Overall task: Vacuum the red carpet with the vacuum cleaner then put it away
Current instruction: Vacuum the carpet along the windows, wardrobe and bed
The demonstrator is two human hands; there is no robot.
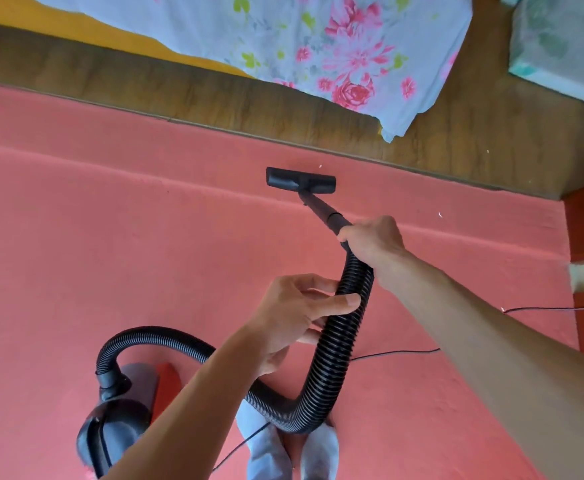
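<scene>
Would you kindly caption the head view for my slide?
Vacuuming: right hand grips the wand, left hand holds the hose, nozzle on the red carpet.

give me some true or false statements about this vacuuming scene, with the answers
1. The floor nozzle rests on the red carpet. True.
2. The right hand hangs free. False: it grips the upper end of the hose.
3. The left hand holds the hose lower down. True.
4. The vacuum body stands on the wooden floor. False: it sits on the red carpet, at the person's left.
</scene>
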